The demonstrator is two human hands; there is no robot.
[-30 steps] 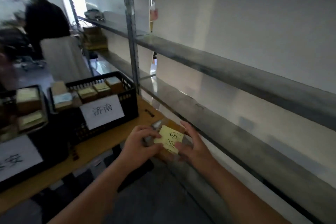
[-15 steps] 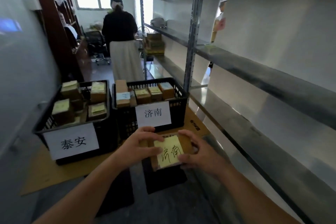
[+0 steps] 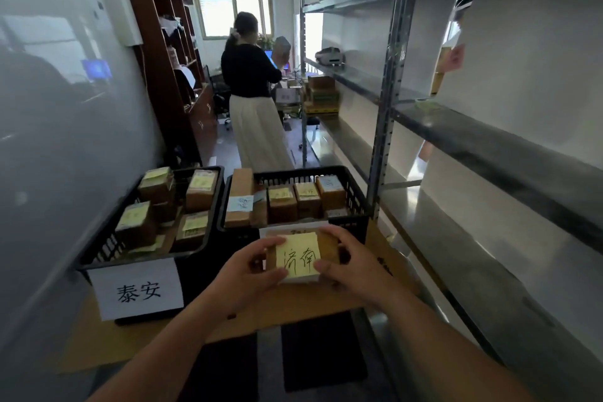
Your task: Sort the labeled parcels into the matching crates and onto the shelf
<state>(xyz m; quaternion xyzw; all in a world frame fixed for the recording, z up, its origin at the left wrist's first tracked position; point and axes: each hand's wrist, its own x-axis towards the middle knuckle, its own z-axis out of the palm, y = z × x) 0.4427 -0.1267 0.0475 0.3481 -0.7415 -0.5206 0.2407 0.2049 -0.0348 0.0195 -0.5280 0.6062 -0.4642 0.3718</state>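
Observation:
A small brown parcel (image 3: 328,243) with a yellow note reading 济南 is held between both hands, just in front of the right black crate (image 3: 355,192). My left hand (image 3: 248,271) grips its left side, thumb over the note's lower edge. My right hand (image 3: 355,266) grips its right side. The right crate holds several brown parcels, and its white label is mostly hidden behind the parcel. The left black crate (image 3: 98,251) carries a white label (image 3: 137,289) reading 泰安 and also holds several parcels. A metal shelf (image 3: 489,140) runs along the right.
Both crates stand on flattened cardboard (image 3: 293,307) on the floor. A person (image 3: 254,98) in a black top and pale skirt stands in the aisle beyond the crates. A wall lies close on the left, with a dark wooden bookcase (image 3: 169,52) further back. Boxes (image 3: 321,95) sit on the far shelf.
The view has swung left and lifted, from the shelf towards the crates. The parcel stays held in both hands and now sits closer to the right crate's front, covering its label.

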